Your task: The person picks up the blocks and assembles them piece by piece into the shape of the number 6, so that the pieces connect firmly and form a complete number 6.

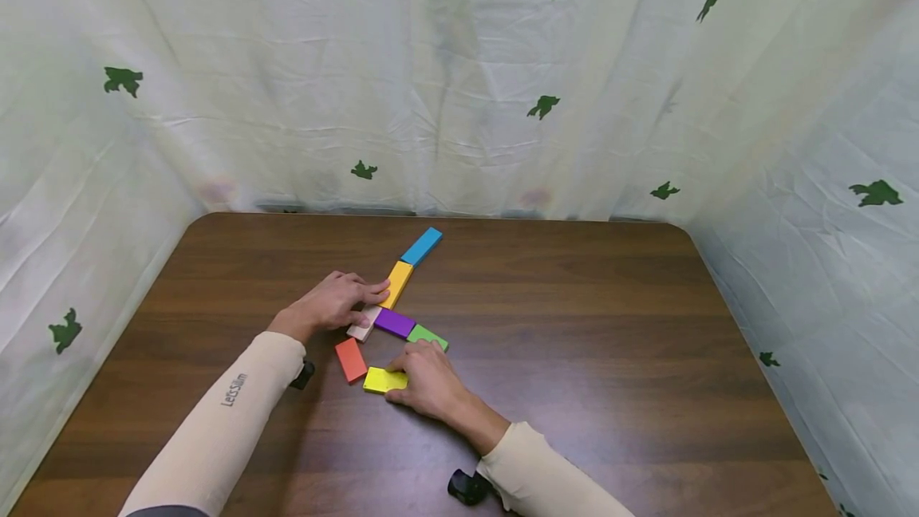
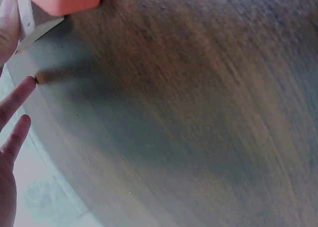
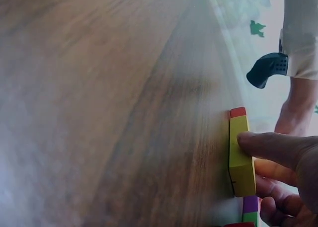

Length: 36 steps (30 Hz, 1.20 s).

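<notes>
Several coloured rectangular blocks lie end to end in a bent line with a branch on the table. With its fingers extended, my left hand (image 1: 332,305) touches the orange-yellow block (image 1: 397,284), its thumb against the pale block (image 1: 363,325). My right hand (image 1: 431,381) pinches the yellow block (image 1: 380,380), the thumb along its near side in the right wrist view and the other fingers behind it. Those fingers partly cover the green block (image 1: 428,336). Between the hands are the purple block (image 1: 395,323) and the red block (image 1: 350,361), the red one angled toward the yellow one.
The blue block (image 1: 421,246) meets the far end of the orange-yellow one, near the back edge of the brown wooden table (image 1: 574,325). A pale curtain (image 1: 459,86) with green bird shapes hangs around the back and sides. Black camera mounts (image 1: 468,487) sit at the wrists.
</notes>
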### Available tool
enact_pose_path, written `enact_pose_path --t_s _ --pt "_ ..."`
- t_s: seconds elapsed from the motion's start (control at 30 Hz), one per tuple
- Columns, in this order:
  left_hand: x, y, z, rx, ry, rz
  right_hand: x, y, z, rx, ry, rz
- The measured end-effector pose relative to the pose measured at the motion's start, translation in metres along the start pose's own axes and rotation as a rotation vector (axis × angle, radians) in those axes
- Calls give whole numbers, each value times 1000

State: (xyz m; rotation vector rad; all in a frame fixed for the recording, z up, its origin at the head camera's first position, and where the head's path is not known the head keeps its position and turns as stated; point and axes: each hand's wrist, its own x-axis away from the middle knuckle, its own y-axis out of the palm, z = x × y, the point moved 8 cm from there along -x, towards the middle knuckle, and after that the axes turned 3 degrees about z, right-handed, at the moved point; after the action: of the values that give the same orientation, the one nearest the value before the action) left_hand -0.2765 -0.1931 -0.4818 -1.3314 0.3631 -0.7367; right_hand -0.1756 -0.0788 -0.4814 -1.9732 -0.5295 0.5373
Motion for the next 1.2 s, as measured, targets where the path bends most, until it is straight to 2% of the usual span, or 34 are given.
enact_pose_path --t_s 0.27,1.2 --pt "0 1 0 3 -6 -2 0 3 -1 7 2 10" --pt "0 0 0 26 -11 9 5 2 -12 3 27 134"
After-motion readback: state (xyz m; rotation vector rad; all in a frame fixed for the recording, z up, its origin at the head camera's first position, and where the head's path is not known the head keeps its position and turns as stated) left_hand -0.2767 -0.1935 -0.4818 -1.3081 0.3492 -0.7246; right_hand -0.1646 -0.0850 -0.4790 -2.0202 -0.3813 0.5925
